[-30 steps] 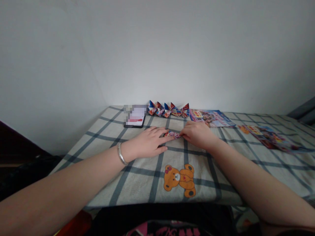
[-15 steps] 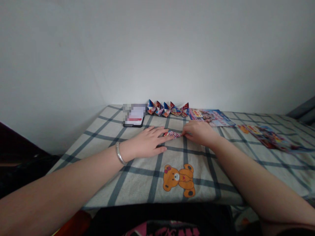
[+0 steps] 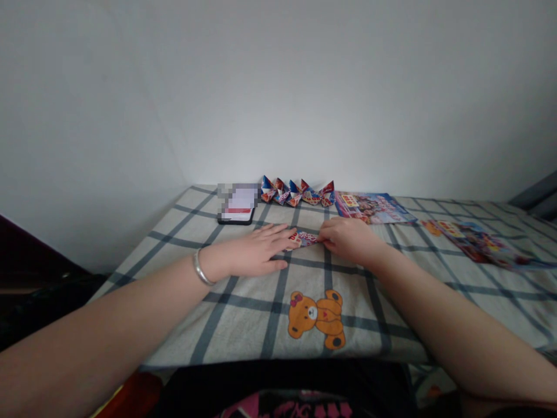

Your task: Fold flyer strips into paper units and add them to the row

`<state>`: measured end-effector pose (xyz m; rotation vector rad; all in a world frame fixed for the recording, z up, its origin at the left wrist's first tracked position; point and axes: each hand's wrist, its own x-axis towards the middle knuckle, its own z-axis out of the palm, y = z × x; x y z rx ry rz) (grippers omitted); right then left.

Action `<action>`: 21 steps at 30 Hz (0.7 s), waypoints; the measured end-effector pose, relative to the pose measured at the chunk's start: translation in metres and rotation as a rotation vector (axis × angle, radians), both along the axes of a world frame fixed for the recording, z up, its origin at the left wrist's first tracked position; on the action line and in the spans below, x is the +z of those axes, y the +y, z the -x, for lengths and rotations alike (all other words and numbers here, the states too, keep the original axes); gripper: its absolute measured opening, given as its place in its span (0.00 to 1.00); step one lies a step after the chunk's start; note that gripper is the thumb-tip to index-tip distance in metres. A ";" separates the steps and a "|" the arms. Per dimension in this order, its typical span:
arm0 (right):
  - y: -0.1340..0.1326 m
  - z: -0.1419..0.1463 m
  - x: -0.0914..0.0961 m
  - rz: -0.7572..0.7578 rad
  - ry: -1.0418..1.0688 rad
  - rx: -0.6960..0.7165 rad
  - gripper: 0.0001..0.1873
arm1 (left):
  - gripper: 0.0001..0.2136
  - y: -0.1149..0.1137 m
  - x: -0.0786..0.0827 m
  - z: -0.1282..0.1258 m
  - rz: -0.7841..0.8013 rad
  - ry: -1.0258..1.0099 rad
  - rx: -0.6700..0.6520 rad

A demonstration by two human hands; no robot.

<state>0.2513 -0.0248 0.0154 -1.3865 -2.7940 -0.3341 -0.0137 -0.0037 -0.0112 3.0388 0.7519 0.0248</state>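
Note:
A small folded piece of colourful printed paper (image 3: 306, 238) lies on the checked cloth (image 3: 270, 313) between my hands. My left hand (image 3: 255, 252) rests flat on the cloth, fingers stretched out, with its fingertips pressing the paper's left end. My right hand (image 3: 348, 238) is curled with its fingers pinched on the paper's right end. A silver bangle (image 3: 199, 268) circles my left wrist.
A row of several folded paper shapes (image 3: 298, 194) stands by the wall, with a phone (image 3: 237, 204) to their left. Printed leaflets (image 3: 374, 208) and more leaflets (image 3: 483, 244) lie at the right. A bear print (image 3: 317, 318) marks the cloth near me.
My left hand has drawn slightly left and back. My right hand has slid a little left along the paper. The paper stays in place.

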 end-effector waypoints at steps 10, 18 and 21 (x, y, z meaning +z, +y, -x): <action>-0.008 0.006 0.006 0.010 -0.047 -0.043 0.10 | 0.12 -0.003 0.028 0.005 -0.065 -0.125 -0.134; -0.011 0.010 0.009 0.010 -0.081 -0.049 0.12 | 0.11 -0.008 0.027 0.002 -0.112 -0.126 -0.131; -0.012 0.013 0.007 -0.008 -0.090 -0.053 0.13 | 0.11 -0.008 0.026 0.000 -0.114 -0.111 -0.097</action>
